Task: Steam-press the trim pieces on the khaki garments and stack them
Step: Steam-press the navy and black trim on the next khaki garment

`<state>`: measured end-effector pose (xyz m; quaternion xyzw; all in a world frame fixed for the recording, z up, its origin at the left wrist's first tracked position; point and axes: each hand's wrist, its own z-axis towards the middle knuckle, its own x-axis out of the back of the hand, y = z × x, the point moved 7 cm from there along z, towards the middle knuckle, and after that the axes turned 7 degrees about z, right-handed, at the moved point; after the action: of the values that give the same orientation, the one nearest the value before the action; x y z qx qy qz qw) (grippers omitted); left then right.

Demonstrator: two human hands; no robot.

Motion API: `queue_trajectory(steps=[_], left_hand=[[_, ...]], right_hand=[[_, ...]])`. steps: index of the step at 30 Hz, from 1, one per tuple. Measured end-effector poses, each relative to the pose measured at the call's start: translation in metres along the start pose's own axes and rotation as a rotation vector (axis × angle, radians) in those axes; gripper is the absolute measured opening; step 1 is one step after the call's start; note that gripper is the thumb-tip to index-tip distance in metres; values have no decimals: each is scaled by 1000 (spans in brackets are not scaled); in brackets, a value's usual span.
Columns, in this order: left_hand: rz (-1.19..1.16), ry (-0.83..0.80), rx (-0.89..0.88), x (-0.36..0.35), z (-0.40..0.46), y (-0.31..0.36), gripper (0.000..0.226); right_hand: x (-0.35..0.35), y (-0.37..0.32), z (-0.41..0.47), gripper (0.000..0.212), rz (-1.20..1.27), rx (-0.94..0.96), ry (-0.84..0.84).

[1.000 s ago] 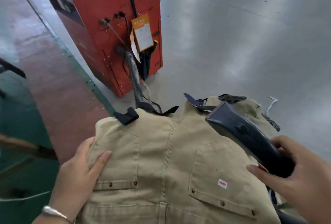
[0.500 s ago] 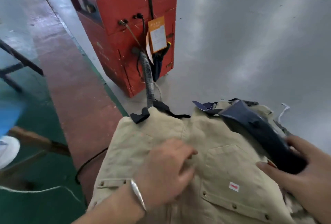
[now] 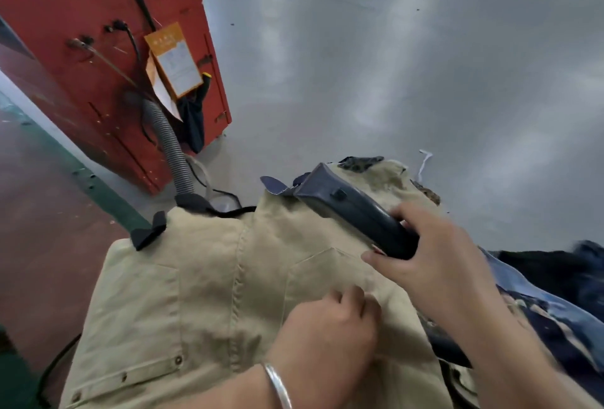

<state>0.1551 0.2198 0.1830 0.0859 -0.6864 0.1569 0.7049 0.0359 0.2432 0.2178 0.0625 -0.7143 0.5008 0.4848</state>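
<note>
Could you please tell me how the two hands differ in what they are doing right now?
The right hand grips the dark steamer, lifted over the garment's far edge; the left hand holds no tool and lies low on the khaki garment. The left wrist wears a silver bangle; the right shows none. Both hands are bare and over the same garment.

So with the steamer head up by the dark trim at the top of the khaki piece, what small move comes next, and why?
Probably slide the steamer slightly forward onto the dark trim tab. The right hand grips its handle and its nose sits just beside that tab, while the left hand rests on the khaki garment, steadying the cloth.
</note>
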Motion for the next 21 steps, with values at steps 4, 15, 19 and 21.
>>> queue_trajectory(steps=[4,15,19,21], left_hand=[[29,110,-33,3,-15,-10,28],[-159,93,-78,18,-10,-15,61],[-128,-27,0,15,10,-7,74],[-104,-90,34,3,14,8,74]], right_hand=[[26,16,-1,29,93,-37,43],[73,49,-33,43,174,-143,36],[80,54,-40,56,149,-186,24],[83,60,-40,54,168,-200,42]])
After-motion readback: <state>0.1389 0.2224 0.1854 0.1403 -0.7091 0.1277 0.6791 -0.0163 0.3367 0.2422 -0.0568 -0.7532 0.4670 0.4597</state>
